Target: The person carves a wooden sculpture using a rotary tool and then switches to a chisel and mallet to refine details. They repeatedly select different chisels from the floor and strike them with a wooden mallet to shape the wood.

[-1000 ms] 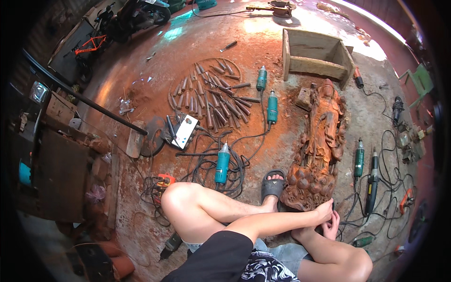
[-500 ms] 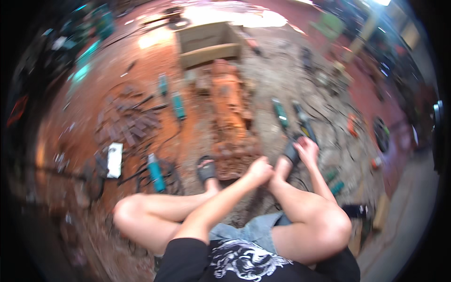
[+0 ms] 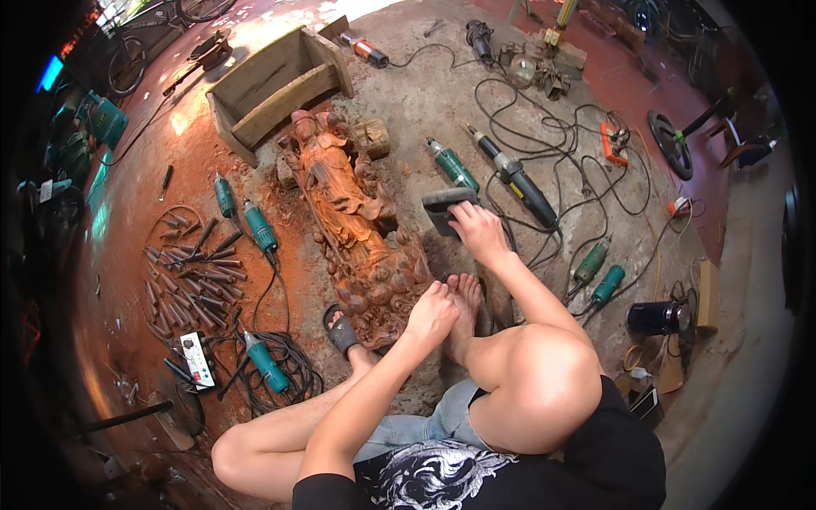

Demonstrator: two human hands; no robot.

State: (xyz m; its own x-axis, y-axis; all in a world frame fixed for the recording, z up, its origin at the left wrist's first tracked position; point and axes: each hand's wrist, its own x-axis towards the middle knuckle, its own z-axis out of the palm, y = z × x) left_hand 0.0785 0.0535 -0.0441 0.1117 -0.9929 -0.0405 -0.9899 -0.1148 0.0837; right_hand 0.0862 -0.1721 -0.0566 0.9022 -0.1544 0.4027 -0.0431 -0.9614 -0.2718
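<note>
My right hand (image 3: 480,231) grips a black slide sandal (image 3: 440,204), lifted off my right foot and held on edge beyond my toes. My right foot (image 3: 466,299) is bare. Against its inner side is my left hand (image 3: 432,313), fingers curled closed; whatever they hold, if anything, is hidden. Just past it lies a carved reddish-brown wooden statue (image 3: 348,200) of a robed figure, on its back with its base toward me. The matching sandal (image 3: 340,330) is on my left foot, beside the statue's base.
Left of the statue lie a pile of chisels (image 3: 191,285), a green rotary tool (image 3: 266,363) and a white control box (image 3: 197,360). A wooden trough (image 3: 280,93) stands beyond its head. Rightward are a black die grinder (image 3: 518,183), tangled cables and a dark cylinder (image 3: 659,318).
The sandal has come off my right foot and is now in my right hand, raised and moved left. My left hand has shifted left. The view has turned and sharpened.
</note>
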